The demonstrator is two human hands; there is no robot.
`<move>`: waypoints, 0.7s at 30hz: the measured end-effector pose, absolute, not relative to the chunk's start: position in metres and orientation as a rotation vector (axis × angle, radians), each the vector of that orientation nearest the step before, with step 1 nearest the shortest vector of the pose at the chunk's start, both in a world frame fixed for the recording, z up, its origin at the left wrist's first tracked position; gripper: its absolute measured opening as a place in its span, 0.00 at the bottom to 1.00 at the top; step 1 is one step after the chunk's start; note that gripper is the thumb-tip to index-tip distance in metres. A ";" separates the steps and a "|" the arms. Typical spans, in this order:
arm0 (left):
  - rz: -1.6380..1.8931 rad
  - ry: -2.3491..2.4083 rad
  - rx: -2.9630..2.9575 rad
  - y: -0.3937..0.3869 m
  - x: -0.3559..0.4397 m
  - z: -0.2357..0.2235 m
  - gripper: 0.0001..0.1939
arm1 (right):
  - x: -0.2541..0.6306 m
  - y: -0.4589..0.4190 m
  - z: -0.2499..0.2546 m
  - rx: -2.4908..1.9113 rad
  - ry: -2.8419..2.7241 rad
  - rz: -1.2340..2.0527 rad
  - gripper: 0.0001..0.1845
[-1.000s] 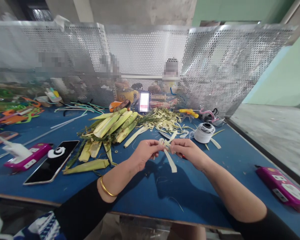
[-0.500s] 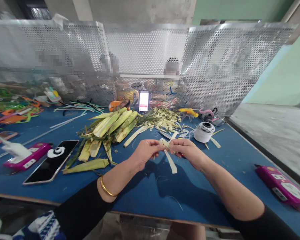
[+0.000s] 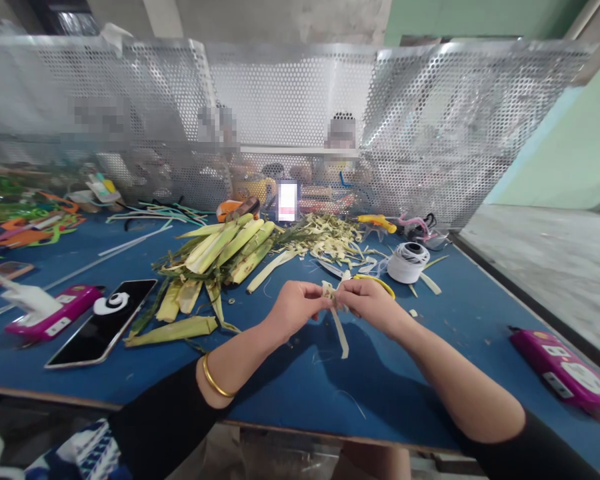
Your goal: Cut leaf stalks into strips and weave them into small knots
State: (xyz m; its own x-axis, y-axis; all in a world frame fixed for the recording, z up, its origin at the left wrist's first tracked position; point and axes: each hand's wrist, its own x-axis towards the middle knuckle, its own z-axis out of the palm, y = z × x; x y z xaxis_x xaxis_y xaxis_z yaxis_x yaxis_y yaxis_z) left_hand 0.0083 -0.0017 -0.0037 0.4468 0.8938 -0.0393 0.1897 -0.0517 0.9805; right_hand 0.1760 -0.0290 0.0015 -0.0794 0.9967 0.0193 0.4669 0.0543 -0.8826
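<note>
Between my two hands is a pale strip of corn husk (image 3: 339,337), folded or knotted at the top, with one end hanging down over the table. My left hand (image 3: 300,305) pinches its upper part from the left. From the other side my right hand (image 3: 365,300) grips it with thumb and forefinger, and the fingertips of both hands nearly meet. Just behind my right hand shows a yellow curved handle (image 3: 386,288), mostly hidden. A pile of corn husks (image 3: 230,247) lies to the left, with a loose husk (image 3: 175,331) in front of it.
A white thread spool (image 3: 407,265) stands right of my hands. Husk scraps (image 3: 330,237) heap behind them. A phone (image 3: 103,323) and a purple power strip (image 3: 55,313) lie left, another purple power strip (image 3: 563,370) right. A perforated metal screen (image 3: 290,93) borders the blue table (image 3: 290,407).
The hanging end of the husk strip has turned narrower and reaches slightly lower. My fingers have shifted a little around the fold. The yellow handle behind my right hand has come into sight.
</note>
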 end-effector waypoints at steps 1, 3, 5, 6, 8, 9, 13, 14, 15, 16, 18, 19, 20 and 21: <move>0.754 0.992 1.595 -0.002 0.008 -0.005 0.06 | 0.177 -0.029 0.001 -1.529 -1.663 0.898 0.14; 0.748 1.004 1.691 -0.001 0.007 -0.006 0.08 | 0.178 -0.030 0.000 -1.577 -1.710 0.834 0.14; 0.758 1.011 1.735 0.000 0.005 -0.006 0.08 | 0.179 -0.030 0.001 -1.587 -1.740 0.874 0.15; 0.766 1.011 1.738 0.000 0.004 -0.005 0.09 | 0.179 -0.030 0.001 -1.584 -1.746 0.909 0.14; 0.780 1.015 1.750 0.000 0.004 -0.004 0.09 | 0.179 -0.030 0.002 -1.573 -1.738 0.977 0.14; 0.784 1.020 1.767 0.000 0.004 -0.004 0.09 | 0.179 -0.030 0.002 -1.567 -1.728 1.007 0.13; 0.802 1.039 1.864 -0.002 0.005 -0.003 0.10 | 0.176 -0.029 0.001 -1.519 -1.653 1.148 0.11; 0.806 1.040 1.885 -0.003 0.005 -0.003 0.10 | 0.176 -0.028 0.001 -1.500 -1.633 1.180 0.11; 0.807 1.042 1.903 -0.003 0.005 -0.004 0.10 | 0.176 -0.028 0.001 -1.482 -1.613 1.205 0.11; 0.805 1.047 1.920 -0.003 0.005 -0.004 0.10 | 0.175 -0.029 0.001 -1.470 -1.597 1.218 0.11; 0.787 1.057 1.956 -0.003 0.005 -0.005 0.09 | 0.175 -0.029 0.000 -1.470 -1.589 1.208 0.12; 0.774 1.058 1.973 -0.003 0.005 -0.005 0.09 | 0.175 -0.029 0.000 -1.479 -1.594 1.191 0.12; 0.761 1.055 1.990 -0.003 0.006 -0.006 0.08 | 0.174 -0.029 0.000 -1.493 -1.602 1.169 0.13; 0.749 1.051 2.004 -0.003 0.006 -0.006 0.09 | 0.175 -0.029 0.001 -1.510 -1.614 1.143 0.13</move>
